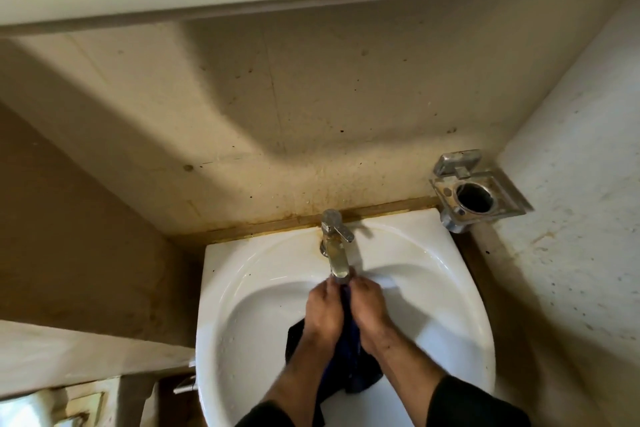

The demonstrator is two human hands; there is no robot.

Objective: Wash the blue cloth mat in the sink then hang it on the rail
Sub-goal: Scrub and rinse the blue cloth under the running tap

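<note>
Both hands were bunched together under the tap [335, 246], left hand [323, 312] and right hand [369, 308] each gripping the blue cloth mat [349, 367] with curled fingers. The mat hung down into the white sink [242, 288].

Bare hands [323, 314] and forearms, no rings or watch visible; dark sleeves [478, 404] pushed up near the elbows.

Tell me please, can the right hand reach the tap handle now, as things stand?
Probably yes. The tap handle sits just beyond the right hand, with only bare sink between them. But that hand and the left hand both hold the blue cloth mat, so its grip must let go first.
</note>
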